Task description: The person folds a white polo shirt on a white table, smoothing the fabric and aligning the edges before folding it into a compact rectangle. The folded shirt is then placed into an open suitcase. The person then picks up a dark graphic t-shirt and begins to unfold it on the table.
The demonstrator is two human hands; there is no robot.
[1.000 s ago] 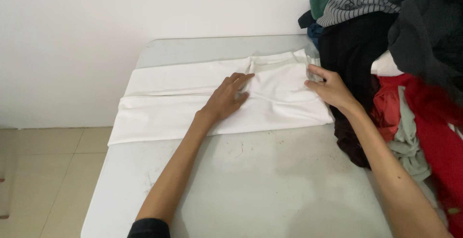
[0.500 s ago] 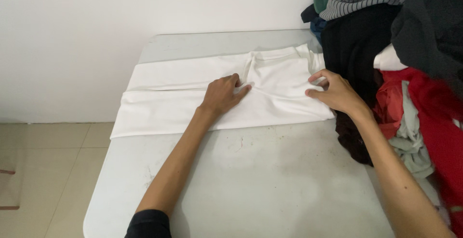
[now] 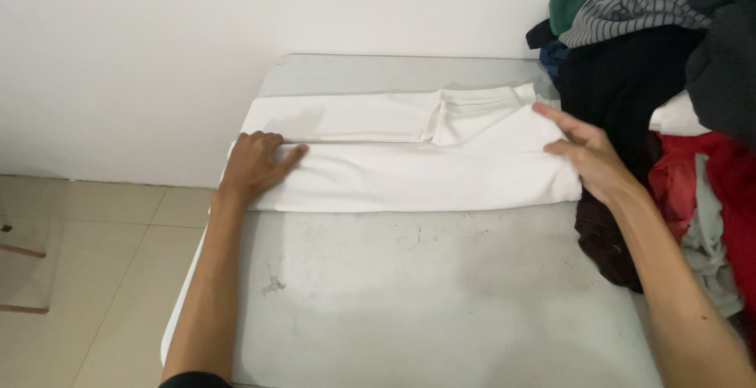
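White cloth lies folded into a long band on the grey table, its long axis running left to right across the far half, one end at the table's left edge and the other against the clothes pile. Left hand rests on the left end, fingers loosely curled and pressing down on the upper fold; whether it pinches fabric I cannot tell. Right hand lies on the right end, fingers extended and flat, gripping nothing visible. Each hand sits at its own end, so the band stretches between them, near the wall.
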